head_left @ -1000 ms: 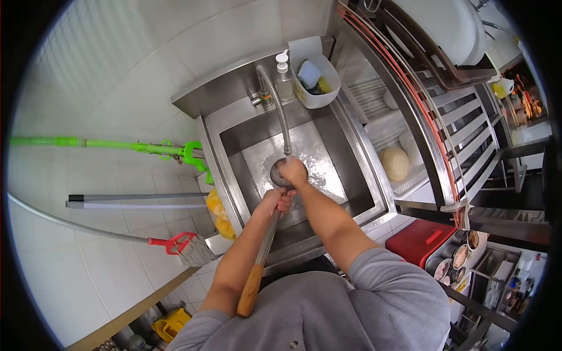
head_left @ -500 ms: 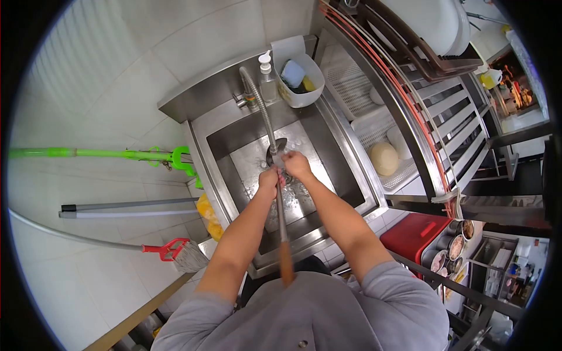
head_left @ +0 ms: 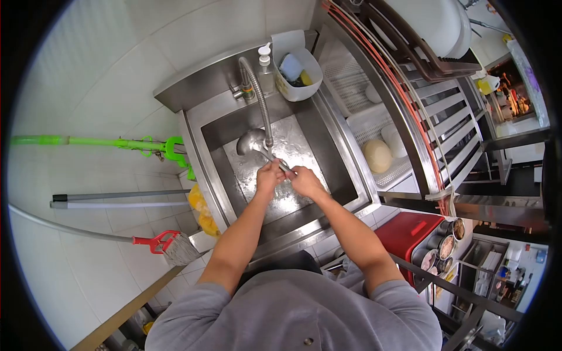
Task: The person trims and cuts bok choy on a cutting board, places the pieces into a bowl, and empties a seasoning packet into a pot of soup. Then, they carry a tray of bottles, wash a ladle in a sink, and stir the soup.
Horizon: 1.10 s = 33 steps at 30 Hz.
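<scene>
Over the sink point(head_left: 342, 184), a metal ladle point(head_left: 252, 142) slants with its bowl to the left, next to the end of the flexible faucet hose point(head_left: 261, 99). Water runs from the hose onto the handle near the bowl. My left hand point(head_left: 270, 178) is closed around the handle. Closed on the handle farther along is my right hand point(head_left: 307, 182), to the right of my left. The handle's far end does not show past my right hand. The sink floor is wet and shiny.
A soap pump bottle point(head_left: 265, 64) and a white tub point(head_left: 304, 85) with sponges stand behind the sink. White baskets point(head_left: 357, 111) are at right below a metal rack point(head_left: 451, 111). A green pole point(head_left: 88, 141) and a mop point(head_left: 178, 250) lean at left.
The ladle has turned: its bowl has moved left, and its wooden handle end no longer shows by my body. My right hand has come down from near the hose onto the handle.
</scene>
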Each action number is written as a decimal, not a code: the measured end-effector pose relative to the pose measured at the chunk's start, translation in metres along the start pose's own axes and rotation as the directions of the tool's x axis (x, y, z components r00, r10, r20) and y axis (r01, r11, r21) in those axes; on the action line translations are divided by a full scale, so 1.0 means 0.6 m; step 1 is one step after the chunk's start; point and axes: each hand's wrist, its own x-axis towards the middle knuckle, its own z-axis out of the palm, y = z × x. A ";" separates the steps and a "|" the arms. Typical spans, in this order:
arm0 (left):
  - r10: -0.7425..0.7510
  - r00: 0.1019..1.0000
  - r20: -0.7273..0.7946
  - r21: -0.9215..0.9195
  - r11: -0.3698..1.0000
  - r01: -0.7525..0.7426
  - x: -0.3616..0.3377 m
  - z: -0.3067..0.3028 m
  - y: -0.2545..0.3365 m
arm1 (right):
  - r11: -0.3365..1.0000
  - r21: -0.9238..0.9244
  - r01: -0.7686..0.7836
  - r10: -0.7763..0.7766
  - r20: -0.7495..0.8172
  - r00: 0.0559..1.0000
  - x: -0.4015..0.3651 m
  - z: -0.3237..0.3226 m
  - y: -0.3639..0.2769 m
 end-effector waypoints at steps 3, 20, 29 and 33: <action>0.041 0.998 -0.041 -0.104 0.994 -0.045 0.040 -0.013 0.005 | 0.994 0.078 -0.074 0.068 0.075 0.995 0.019 0.015 -0.062; 0.171 0.981 -0.093 -0.176 0.967 -0.185 0.043 0.055 -0.057 | 0.994 -0.093 -0.065 0.060 -0.048 0.997 -0.113 -0.009 0.035; 0.721 0.607 0.334 0.839 0.066 -0.540 -0.043 -0.022 0.042 | 0.982 -0.172 -0.073 0.061 -0.073 0.996 -0.150 -0.038 0.060; 0.323 0.896 0.303 0.947 -0.206 -0.246 0.021 0.027 0.091 | 0.952 -0.298 -0.078 0.070 -0.035 0.997 -0.165 -0.067 0.024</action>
